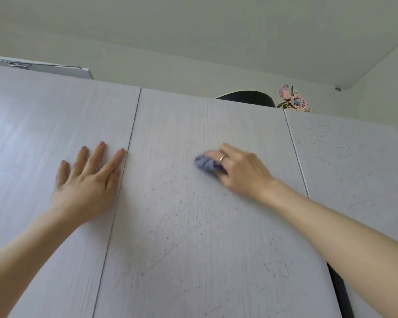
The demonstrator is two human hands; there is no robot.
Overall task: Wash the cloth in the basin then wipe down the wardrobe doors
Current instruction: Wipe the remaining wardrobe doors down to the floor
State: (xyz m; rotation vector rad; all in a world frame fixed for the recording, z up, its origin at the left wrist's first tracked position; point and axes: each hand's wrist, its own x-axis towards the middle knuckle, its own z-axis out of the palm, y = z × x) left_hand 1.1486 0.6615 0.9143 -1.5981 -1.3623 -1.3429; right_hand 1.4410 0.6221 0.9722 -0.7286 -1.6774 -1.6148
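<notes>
the left hand [85, 180] lies flat with fingers straight and spread on the left door [44, 134], its index finger right beside the seam with the middle door [182, 237]. the right hand [237, 171] has its fingers curled around a bunched blue-grey cloth [206, 165] and presses it against the upper part of the middle door — a ring shows on one finger, and dark specks dot the door below the cloth and the right door [354, 157]. above the wardrobe's top edge sit a dark rounded object [246, 98] and a pink flower ornament [292, 99] — a white board [55, 68] at the far left.
</notes>
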